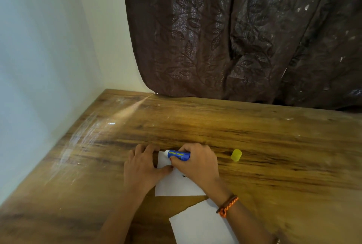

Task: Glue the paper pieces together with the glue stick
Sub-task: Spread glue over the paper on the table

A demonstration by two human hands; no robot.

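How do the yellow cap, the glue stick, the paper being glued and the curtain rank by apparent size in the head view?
Largest to smallest as they look:
1. curtain
2. paper being glued, partly hidden by both hands
3. glue stick, partly hidden by the right hand
4. yellow cap

Soft, dim indoor light falls from the upper left, laying a pale glare streak across the wooden table (121,112), while wide-angle distortion bends the wall (39,47) and curtain (244,34) edges, and the lower corners blur.
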